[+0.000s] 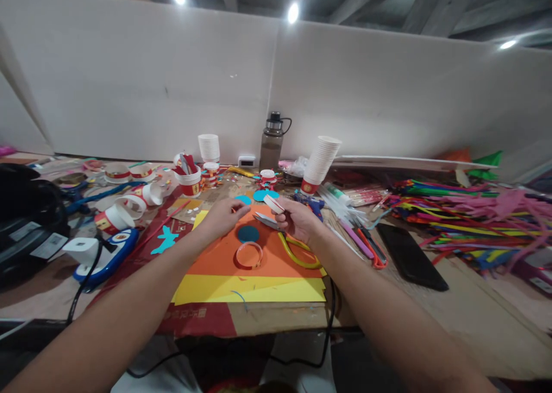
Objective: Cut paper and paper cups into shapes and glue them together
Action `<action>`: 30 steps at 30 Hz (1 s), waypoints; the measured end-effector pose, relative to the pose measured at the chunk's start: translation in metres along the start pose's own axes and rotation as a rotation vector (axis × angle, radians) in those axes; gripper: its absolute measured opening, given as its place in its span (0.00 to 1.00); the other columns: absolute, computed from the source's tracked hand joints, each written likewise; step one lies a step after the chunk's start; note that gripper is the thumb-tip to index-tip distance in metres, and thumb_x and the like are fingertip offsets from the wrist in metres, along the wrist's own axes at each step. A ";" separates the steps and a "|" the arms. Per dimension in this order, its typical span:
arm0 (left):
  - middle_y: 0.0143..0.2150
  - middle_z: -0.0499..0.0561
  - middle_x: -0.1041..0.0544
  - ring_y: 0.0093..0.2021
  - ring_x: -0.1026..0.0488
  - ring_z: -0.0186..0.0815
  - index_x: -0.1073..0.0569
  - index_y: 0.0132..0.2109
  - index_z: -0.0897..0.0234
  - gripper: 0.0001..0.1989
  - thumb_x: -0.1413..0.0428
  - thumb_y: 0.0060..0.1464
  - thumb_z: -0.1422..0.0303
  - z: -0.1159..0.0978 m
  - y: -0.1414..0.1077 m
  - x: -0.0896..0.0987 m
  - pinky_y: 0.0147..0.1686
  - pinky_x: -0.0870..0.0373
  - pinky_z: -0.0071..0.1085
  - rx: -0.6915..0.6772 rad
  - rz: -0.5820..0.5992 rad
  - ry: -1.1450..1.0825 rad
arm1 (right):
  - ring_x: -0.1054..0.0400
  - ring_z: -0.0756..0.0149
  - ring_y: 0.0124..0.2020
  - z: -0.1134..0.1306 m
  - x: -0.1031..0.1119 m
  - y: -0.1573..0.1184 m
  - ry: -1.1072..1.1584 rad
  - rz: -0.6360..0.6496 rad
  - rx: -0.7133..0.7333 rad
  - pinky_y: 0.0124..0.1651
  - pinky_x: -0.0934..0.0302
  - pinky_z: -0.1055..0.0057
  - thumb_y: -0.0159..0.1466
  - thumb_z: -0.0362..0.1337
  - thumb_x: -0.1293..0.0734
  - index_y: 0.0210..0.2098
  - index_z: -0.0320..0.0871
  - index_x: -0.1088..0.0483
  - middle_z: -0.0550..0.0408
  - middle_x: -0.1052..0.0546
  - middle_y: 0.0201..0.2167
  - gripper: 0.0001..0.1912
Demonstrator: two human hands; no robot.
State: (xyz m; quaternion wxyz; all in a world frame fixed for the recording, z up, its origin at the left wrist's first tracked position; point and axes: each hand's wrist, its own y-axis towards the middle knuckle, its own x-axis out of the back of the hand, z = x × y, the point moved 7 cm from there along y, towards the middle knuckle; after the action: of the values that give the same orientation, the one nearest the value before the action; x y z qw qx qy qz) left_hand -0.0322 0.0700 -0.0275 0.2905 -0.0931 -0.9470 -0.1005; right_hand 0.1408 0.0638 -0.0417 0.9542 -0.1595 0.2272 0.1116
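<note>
My right hand point(297, 219) is closed on a short white and red paper cup piece point(273, 204), pinched above the orange paper. Scissors point(266, 220) with yellow handles lie just under that hand, blades pointing left. My left hand point(224, 216) hovers over the sheet's left side, fingers loosely apart and nothing seen in them. Near its fingertips is a blue paper disc point(243, 200). Another blue disc point(264, 195) sits behind the cup piece. On the orange sheet point(215, 261) are a darker blue circle point(248, 234) and a cut cup ring point(249, 255).
Stacked paper cups point(321, 160) and a water bottle point(271, 143) stand at the back. A phone point(411, 257) and colourful pipe cleaners point(470, 220) lie at right. Cut cups point(114, 218), a blue-edged power strip point(107, 258) and a blue paper cutout point(164, 241) are at left.
</note>
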 end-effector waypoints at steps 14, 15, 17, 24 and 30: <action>0.39 0.54 0.22 0.37 0.24 0.34 0.26 0.43 0.68 0.18 0.34 0.47 0.62 -0.025 -0.015 -0.028 0.32 0.32 0.25 0.040 0.188 -0.890 | 0.37 0.72 0.17 0.011 -0.009 -0.011 -0.470 -0.035 0.163 0.18 0.44 0.77 0.70 0.44 0.43 0.39 0.43 0.34 0.59 0.28 0.23 0.12; 0.39 0.54 0.22 0.37 0.23 0.35 0.28 0.42 0.67 0.18 0.33 0.47 0.63 -0.024 -0.014 -0.027 0.33 0.31 0.26 0.068 0.173 -0.964 | 0.35 0.71 0.18 0.023 -0.005 -0.016 -0.613 -0.083 0.244 0.20 0.42 0.76 0.70 0.44 0.43 0.40 0.43 0.34 0.58 0.28 0.24 0.12; 0.37 0.54 0.22 0.37 0.21 0.36 0.30 0.40 0.67 0.16 0.33 0.46 0.67 -0.021 -0.013 -0.024 0.35 0.28 0.28 0.116 0.141 -1.080 | 0.33 0.69 0.23 0.047 -0.002 -0.030 -0.984 -0.173 0.400 0.27 0.40 0.73 0.69 0.43 0.42 0.38 0.43 0.33 0.56 0.27 0.27 0.12; 0.39 0.50 0.22 0.38 0.21 0.33 0.31 0.51 0.64 0.25 0.37 0.46 0.81 -0.014 -0.009 -0.013 0.40 0.25 0.27 0.156 -0.023 -1.220 | 0.27 0.50 0.44 0.034 0.012 -0.062 -2.139 -0.188 0.070 0.42 0.40 0.64 0.66 0.40 0.37 0.48 0.38 0.30 0.38 0.22 0.42 0.15; 0.37 0.51 0.22 0.38 0.21 0.33 0.33 0.56 0.62 0.21 0.42 0.56 0.73 -0.005 -0.004 -0.007 0.43 0.24 0.29 0.227 -0.141 -1.350 | 0.27 0.50 0.44 0.010 0.010 -0.060 -2.255 -0.080 0.052 0.38 0.40 0.65 0.70 0.35 0.46 0.54 0.37 0.34 0.35 0.25 0.44 0.17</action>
State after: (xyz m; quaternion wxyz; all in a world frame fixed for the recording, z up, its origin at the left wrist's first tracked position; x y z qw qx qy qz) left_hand -0.0246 0.0639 -0.0277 -0.3624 -0.0423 -0.9291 0.0605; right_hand 0.1705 0.0139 -0.0223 0.6205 0.0452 -0.7671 0.1566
